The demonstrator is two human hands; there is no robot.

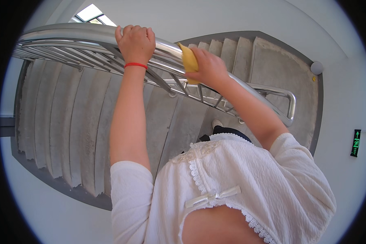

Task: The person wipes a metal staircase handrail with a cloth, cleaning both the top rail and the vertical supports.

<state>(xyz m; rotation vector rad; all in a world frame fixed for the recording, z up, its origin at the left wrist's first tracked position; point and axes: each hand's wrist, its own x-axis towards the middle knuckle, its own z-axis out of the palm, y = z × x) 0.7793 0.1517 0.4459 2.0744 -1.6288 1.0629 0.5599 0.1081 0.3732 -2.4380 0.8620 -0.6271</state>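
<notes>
A thick, shiny metal handrail runs across the view along the stairs, with thinner metal bars beneath it. My left hand is closed over the top of this rail, a red cord bracelet on its wrist. Farther right, my right hand presses a yellow cloth against the same rail. The cloth wraps over the rail's curve, and part of it is hidden beneath my fingers and palm.
Concrete steps lie to the left of my body, and another flight shows beyond the rail. At right is a landing where the railing bends in a metal loop. A lit exit sign hangs by the right wall.
</notes>
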